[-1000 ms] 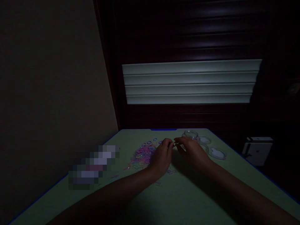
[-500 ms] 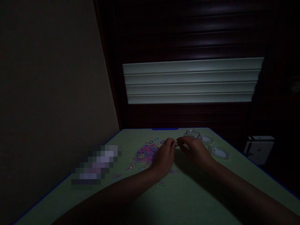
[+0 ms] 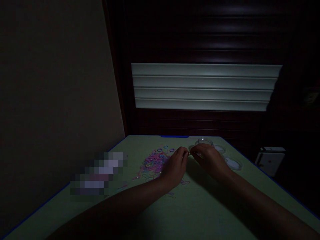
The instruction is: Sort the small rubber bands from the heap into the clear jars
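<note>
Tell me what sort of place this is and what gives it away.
Probably a dim corner of a home, though the darkness hides much: a blue-edged table stands by a plain wall, with dark slatted panels behind it and a pile of colourful bands on top.

Left hand [image 3: 175, 166] near colourful bands [image 3: 153, 163]

Hands [image 3: 174, 168] seemingly closer together now

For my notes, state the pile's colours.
The pile is mixed, mostly pink and purple with some blue and yellow; the head view shows it.
</note>
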### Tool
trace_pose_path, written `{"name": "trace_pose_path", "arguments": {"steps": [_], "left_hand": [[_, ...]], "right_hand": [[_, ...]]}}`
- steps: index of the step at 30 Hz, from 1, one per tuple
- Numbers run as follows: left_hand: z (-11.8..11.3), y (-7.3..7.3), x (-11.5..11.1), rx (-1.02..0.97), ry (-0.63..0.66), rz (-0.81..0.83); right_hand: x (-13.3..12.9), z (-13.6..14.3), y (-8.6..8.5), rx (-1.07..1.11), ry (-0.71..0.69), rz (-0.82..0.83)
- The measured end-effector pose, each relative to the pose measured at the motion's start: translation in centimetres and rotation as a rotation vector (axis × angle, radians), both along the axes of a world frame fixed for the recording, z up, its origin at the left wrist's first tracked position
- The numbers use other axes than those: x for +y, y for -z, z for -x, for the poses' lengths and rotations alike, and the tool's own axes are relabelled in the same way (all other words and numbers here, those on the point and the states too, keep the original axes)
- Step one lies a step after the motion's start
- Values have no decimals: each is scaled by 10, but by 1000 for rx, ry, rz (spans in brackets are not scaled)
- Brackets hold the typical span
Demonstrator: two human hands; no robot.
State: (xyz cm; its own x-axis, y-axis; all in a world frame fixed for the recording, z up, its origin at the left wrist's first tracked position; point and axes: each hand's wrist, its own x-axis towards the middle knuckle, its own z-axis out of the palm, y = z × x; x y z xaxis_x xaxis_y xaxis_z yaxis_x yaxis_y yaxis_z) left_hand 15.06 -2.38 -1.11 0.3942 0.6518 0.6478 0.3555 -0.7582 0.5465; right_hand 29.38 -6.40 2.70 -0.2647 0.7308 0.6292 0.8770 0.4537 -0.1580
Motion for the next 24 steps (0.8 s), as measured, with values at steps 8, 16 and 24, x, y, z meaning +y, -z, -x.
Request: {"name": "trace_pose_path", "arguments": {"steps": [8, 16, 24], "left_hand": [[0, 2, 2, -13, 21, -9], [0, 1, 2, -19, 19, -7], [1, 6, 4, -18, 24, 6]], "right_hand": [[3, -2, 0, 25, -10, 18], [2, -9, -6, 39, 40, -49], [13, -43, -10, 207, 197, -258]]}}
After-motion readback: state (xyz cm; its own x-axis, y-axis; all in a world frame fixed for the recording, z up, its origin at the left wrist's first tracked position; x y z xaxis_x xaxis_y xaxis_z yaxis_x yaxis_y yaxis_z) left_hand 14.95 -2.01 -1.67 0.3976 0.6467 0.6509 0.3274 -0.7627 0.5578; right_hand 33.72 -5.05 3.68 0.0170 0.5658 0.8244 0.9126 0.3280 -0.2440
